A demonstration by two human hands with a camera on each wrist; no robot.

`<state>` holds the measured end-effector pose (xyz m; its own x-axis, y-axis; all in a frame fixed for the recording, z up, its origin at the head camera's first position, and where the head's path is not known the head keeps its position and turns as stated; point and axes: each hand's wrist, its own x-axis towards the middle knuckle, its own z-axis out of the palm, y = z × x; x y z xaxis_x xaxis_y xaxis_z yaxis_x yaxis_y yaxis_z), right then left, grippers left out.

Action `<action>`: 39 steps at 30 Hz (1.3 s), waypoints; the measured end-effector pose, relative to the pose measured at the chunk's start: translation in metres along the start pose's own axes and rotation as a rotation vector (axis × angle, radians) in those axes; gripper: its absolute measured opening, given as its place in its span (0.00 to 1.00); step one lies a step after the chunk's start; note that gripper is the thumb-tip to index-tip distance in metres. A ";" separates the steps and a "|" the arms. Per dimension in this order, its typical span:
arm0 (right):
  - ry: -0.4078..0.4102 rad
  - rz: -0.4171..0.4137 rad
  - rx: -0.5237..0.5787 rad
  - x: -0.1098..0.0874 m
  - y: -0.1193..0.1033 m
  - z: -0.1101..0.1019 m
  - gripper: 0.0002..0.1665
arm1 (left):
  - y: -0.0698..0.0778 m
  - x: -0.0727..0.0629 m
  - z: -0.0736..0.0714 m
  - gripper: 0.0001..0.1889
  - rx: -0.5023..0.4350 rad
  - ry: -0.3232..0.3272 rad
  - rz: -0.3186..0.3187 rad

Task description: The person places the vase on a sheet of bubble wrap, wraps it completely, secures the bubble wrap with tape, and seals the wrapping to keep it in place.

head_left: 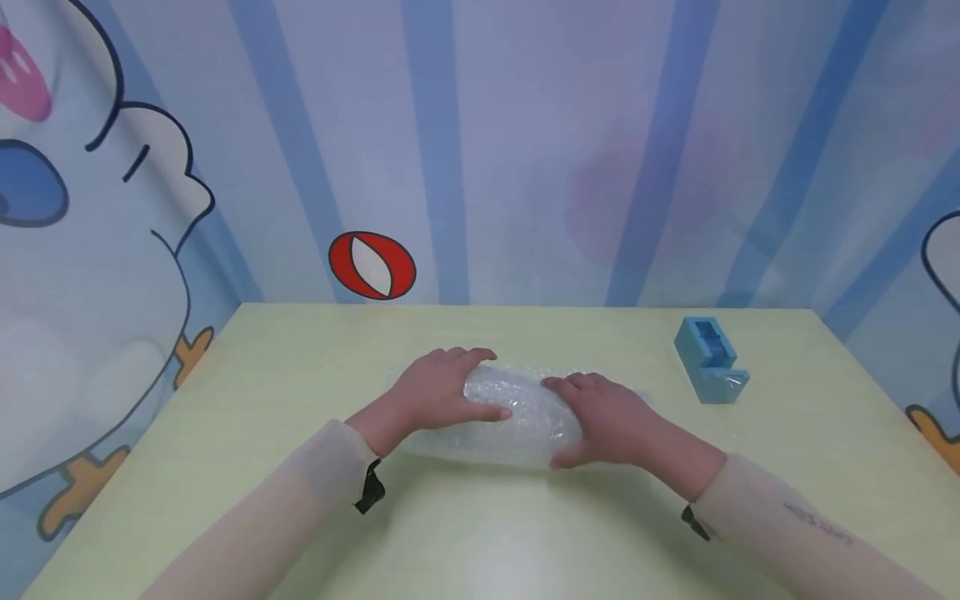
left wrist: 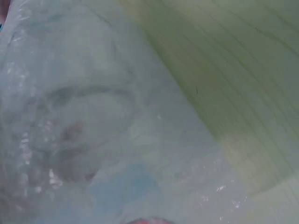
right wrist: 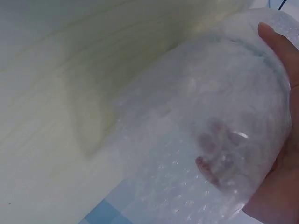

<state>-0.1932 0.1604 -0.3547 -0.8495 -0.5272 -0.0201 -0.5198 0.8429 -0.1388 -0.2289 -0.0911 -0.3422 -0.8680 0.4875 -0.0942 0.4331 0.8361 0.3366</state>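
A bundle of clear bubble wrap (head_left: 525, 408) is held in both hands over the middle of the table. My left hand (head_left: 431, 392) grips its left part, thumb on the near side and fingers over the far side. On the right end, my right hand (head_left: 611, 417) holds it with thumb and fingers spread apart. Through the bubble wrap (right wrist: 201, 93) in the right wrist view, a curved bluish-green line and some fingertips show faintly; what is wrapped inside cannot be made out. The left wrist view is filled largely by hazy bubble wrap (left wrist: 154, 116).
A blue tape dispenser (head_left: 708, 367) stands at the back right of the pale yellow-green table (head_left: 465, 533), with a bit of clear tape at its front. Behind the table rises a blue-striped backdrop (head_left: 525, 150) with cartoon figures and a red-and-white oval.
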 end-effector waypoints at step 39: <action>-0.259 0.055 0.201 0.032 0.025 -0.015 0.54 | 0.010 0.006 -0.009 0.41 0.247 -0.029 0.103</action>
<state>-0.2347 0.1655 -0.3444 -0.8112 -0.5133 -0.2801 -0.4241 0.8463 -0.3224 -0.2317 -0.0824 -0.3312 -0.8104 0.5773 -0.0997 0.5680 0.8160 0.1071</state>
